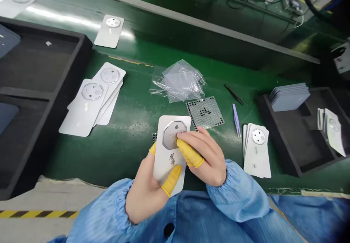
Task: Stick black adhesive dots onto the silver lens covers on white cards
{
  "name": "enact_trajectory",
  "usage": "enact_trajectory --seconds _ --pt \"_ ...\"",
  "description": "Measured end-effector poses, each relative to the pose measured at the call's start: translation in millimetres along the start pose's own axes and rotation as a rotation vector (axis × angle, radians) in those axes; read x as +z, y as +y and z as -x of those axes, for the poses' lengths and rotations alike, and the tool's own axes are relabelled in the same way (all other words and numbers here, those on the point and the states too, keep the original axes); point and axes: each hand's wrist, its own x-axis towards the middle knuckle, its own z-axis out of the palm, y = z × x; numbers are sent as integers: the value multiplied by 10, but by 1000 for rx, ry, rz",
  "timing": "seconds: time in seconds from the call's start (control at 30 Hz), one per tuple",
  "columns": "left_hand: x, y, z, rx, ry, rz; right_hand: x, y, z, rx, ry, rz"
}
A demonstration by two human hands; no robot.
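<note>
A white phone back cover [163, 159] with an octagonal camera ring and dark lettering is tilted up in front of me. My left hand [150, 192] is closed around its lower part, a yellow-cotted thumb across the front. My right hand [205, 155] touches the camera area, its yellow-cotted thumb and a bare finger pinched together there. Whatever lies between those fingertips is hidden. Just beyond my hands is a clear sheet [206, 112] with small black dots. Part of another dotted piece [154, 137] peeks out behind the cover.
Clear plastic film [182, 82] lies farther back. Black tweezers [234, 94] and purple tweezers [236, 120] lie on the right. Covers are stacked at left [84, 115] and right [257, 155]. Black trays stand at the left [68, 68] and right [279, 141], with more covers inside.
</note>
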Motion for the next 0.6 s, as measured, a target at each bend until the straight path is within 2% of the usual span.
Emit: enact_trajectory --seconds 0.1,0.17,0.37,0.5,0.6 --pt "-40 -38 81 11 36 39 4 -15 7 -116 -12 51" --pt "-81 -82 134 31 75 -20 11 -17 5 -134 -19 60" --pt "-161 -185 189 81 80 -332 -9 -3 -4 -97 -40 65" --pt "-142 -187 148 134 39 -388 3 32 13 -54 -53 20" --pt "-132 -178 120 113 31 -407 42 39 45 -54 -43 34"
